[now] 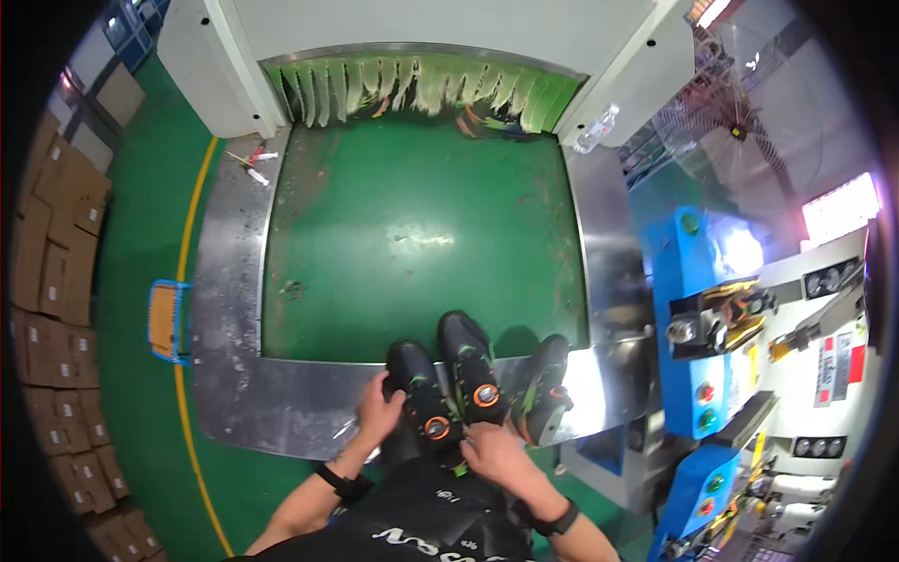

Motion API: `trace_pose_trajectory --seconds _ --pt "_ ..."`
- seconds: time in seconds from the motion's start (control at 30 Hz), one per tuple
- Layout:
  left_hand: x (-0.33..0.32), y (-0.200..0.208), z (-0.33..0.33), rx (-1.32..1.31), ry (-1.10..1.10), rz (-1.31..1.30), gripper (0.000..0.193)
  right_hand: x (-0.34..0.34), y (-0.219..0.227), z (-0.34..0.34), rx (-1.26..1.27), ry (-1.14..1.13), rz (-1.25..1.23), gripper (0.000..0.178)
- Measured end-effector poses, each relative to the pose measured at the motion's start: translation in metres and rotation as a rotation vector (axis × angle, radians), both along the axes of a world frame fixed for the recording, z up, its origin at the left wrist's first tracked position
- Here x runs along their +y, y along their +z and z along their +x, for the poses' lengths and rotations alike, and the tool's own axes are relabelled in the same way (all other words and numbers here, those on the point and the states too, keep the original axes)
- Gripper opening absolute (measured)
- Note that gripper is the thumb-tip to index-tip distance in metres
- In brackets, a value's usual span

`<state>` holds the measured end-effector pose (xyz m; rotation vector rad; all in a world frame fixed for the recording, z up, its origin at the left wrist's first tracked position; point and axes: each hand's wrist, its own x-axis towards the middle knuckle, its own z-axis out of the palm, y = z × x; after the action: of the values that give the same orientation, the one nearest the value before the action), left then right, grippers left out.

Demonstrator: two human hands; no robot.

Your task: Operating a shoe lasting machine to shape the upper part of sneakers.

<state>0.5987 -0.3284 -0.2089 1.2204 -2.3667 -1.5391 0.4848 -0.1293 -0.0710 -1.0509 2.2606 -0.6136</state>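
Note:
Two black shoes with orange-ringed dials lie close together at the near edge, toes pointing away from me. My left hand (378, 414) is beside the left shoe (412, 373), its thumb and forefinger apart and touching or nearly touching the shoe's outer side. Behind the dial of the middle shoe (462, 345), my right hand (496, 454) has its fingers curled at the heel end; the exact grip is partly hidden. A third dark shoe (545, 379) stands just to the right, apart from both hands. Green trim shows on the shoes.
A green conveyor belt (412, 234) runs within a metal frame (229, 309) toward a machine opening with a green strip curtain (552, 98). Small tubes (255, 173) lie on the left rail, and a plastic bottle (596, 129) on the right. Blue machinery (682, 393) stands right; cartons (66, 262) are stacked left.

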Motion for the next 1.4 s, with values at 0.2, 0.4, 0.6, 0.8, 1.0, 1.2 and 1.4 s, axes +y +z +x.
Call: trace_pose_trajectory --seconds 0.2,0.4,0.6,0.8,1.0,1.2,1.4 --pt "0.008 0.027 0.045 -0.044 -0.094 0.314 0.031 -0.042 0.003 0.029 0.019 -0.204 -0.31 0.073" --pt "0.007 0.036 0.05 0.103 -0.085 0.23 0.03 -0.058 -0.058 0.029 0.142 -0.026 0.152 0.101" --pt "-0.012 0.096 0.048 0.552 0.256 0.784 0.052 -0.046 0.03 0.01 -0.322 0.104 -0.152 0.093" --pt "-0.014 0.238 0.035 0.801 -0.035 0.864 0.054 -0.009 0.117 0.021 -0.137 0.309 -0.439 0.089" --pt "0.005 0.297 0.045 0.791 -0.095 0.853 0.065 0.011 0.152 0.026 -0.07 0.38 -0.488 0.086" --pt "0.012 0.312 0.038 0.725 -0.111 0.798 0.06 0.021 0.18 0.027 -0.098 0.311 -0.493 0.068" --pt "0.019 0.33 0.042 0.711 -0.292 0.348 0.056 0.036 0.171 0.022 0.041 0.403 -0.554 0.087"
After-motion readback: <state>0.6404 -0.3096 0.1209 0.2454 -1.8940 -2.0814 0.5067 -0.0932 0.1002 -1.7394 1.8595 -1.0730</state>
